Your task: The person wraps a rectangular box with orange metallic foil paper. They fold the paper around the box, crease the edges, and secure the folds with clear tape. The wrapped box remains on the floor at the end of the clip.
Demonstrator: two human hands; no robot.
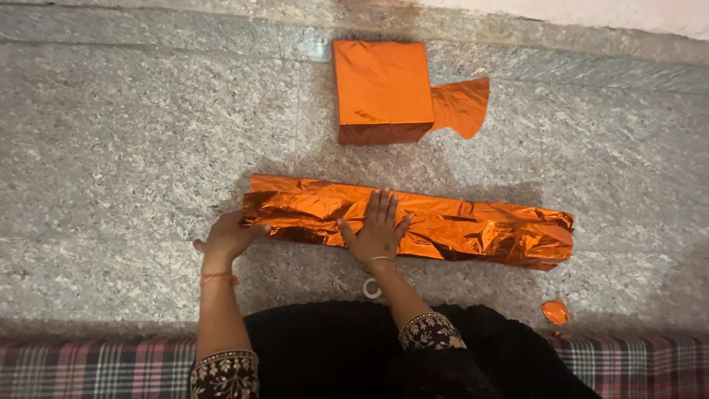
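Both hands on a long crinkly orange foil-wrapped bundle (410, 225), lying across the stone floor (111, 148).

L hand (227, 236) grips the bundle's left end w/ fingers curled round it; R hand (378, 230) pressed flat on the middle, fingers spread, not clenched. Orange wrapped box (380, 85) sits further up, apart from it. Tape roll (371, 288) by R wrist, small foil scrap (555, 312) off to the right, plaid cloth (88, 366) at bottom.

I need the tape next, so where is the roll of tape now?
In the head view, the roll of tape lies on the stone floor, just below the right hand, between its wrist and the person's black clothing.
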